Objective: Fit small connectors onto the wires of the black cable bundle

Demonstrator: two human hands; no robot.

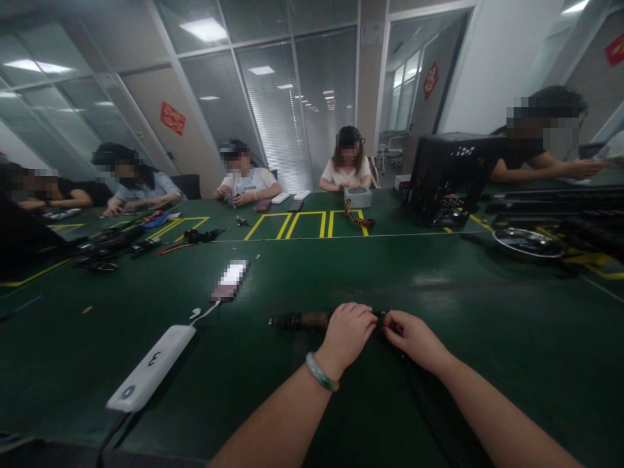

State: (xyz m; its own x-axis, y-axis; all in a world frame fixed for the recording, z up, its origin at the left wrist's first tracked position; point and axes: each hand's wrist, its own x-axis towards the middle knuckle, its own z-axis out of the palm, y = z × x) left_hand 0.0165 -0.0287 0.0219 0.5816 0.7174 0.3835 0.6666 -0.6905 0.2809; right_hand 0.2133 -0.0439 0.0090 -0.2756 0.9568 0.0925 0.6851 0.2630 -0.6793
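What looks like an electric screwdriver (312, 320) lies sideways on the green table (312, 273), its dark nose pointing left and its brownish body partly covered. My left hand (348, 331), with a jade-coloured bangle at the wrist, is closed over the rear of the body. At the tail end, my right hand (414, 338) has its thumb and fingers pinched together around the dark connector end. A black cable (424, 396) runs from beneath the right hand toward the table's near side. The exact spot between the right fingertips is hidden.
Left of my hands lie a white power bank (151, 370) and a phone (231, 279) joined by a cable. Across the table stand a black computer case (439, 175), a power supply (357, 196) and a metal dish (526, 242). Several people sit around it.
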